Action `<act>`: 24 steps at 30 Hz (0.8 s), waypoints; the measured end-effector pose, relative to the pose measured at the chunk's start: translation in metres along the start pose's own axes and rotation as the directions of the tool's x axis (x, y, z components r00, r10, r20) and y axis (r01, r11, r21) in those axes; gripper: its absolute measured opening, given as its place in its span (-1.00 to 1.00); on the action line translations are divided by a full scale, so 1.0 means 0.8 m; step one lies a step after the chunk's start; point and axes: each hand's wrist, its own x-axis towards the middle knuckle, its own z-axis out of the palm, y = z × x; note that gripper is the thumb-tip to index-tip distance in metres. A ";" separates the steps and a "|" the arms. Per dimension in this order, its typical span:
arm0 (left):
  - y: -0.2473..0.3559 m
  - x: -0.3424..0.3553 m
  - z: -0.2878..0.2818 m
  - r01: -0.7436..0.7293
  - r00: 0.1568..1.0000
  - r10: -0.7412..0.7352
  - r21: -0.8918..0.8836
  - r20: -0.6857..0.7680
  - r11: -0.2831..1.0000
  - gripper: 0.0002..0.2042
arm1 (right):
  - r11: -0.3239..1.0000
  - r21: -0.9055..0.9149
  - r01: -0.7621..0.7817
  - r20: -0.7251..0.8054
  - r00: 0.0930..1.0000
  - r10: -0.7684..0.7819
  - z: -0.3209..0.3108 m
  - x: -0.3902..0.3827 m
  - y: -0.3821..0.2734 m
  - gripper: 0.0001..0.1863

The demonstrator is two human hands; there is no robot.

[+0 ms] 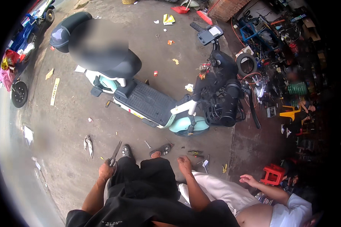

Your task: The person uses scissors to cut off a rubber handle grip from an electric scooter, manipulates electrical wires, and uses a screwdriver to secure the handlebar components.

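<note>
My left hand [106, 171] is closed round the handles of a pair of dark scissors [116, 150]; their blades point away from me, beside my left knee. My right hand [185, 165] hangs past my right knee with its fingers curled in. Whatever it may hold is hidden. Ahead of both hands stands a mint and white electric scooter [144, 103], its front wheel to the right and its dark seat [127, 62] to the left. Neither hand touches it. A wrench [148, 144] lies on the ground near my feet.
Close on my right is another person, one hand [248, 179] held out, by a red stool [273, 174]. Tools [205, 164] and a whitish rag [88, 146] lie on the ground. Clutter, a tyre [246, 63] and a yellow chair [290, 112] fill the right side.
</note>
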 end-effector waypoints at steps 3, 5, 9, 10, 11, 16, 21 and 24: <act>-0.020 -0.003 0.035 -0.079 0.996 0.078 0.037 0.035 0.996 -0.48 | 0.936 -0.326 0.130 0.269 0.962 -0.040 0.051 -0.056 -0.082 -0.68; -0.054 -0.010 0.063 -0.128 0.986 0.113 0.125 0.125 0.984 -0.47 | 0.765 -0.485 0.423 0.537 0.835 -0.121 0.100 -0.097 -0.092 -0.66; -0.070 -0.022 0.093 -0.228 0.961 0.169 0.280 0.217 0.932 -0.48 | 0.616 -0.397 0.681 0.859 0.513 -0.014 0.171 -0.171 -0.067 -0.66; -0.076 -0.025 0.099 -0.215 0.965 0.161 0.275 0.205 0.937 -0.49 | 0.600 -0.388 0.699 0.881 0.472 0.019 0.190 -0.183 -0.044 -0.70; -0.082 -0.028 0.103 -0.204 0.969 0.155 0.273 0.192 0.940 -0.50 | 0.587 -0.378 0.716 0.900 0.433 0.051 0.199 -0.190 -0.037 -0.73; -0.127 -0.018 0.136 -0.074 0.938 -0.040 0.311 0.345 0.947 -0.56 | 0.814 -0.403 0.418 0.868 0.457 0.194 0.180 -0.196 -0.074 -0.75; -0.117 -0.044 0.085 -0.226 0.904 0.205 0.011 0.376 0.974 -0.54 | 0.980 -0.186 -0.075 0.952 0.231 0.199 0.109 -0.178 -0.111 -0.69; -0.141 -0.055 0.071 -0.233 0.869 0.332 -0.287 0.367 0.929 -0.50 | 0.994 -0.029 -0.105 0.937 0.342 0.063 0.081 -0.185 -0.139 -0.68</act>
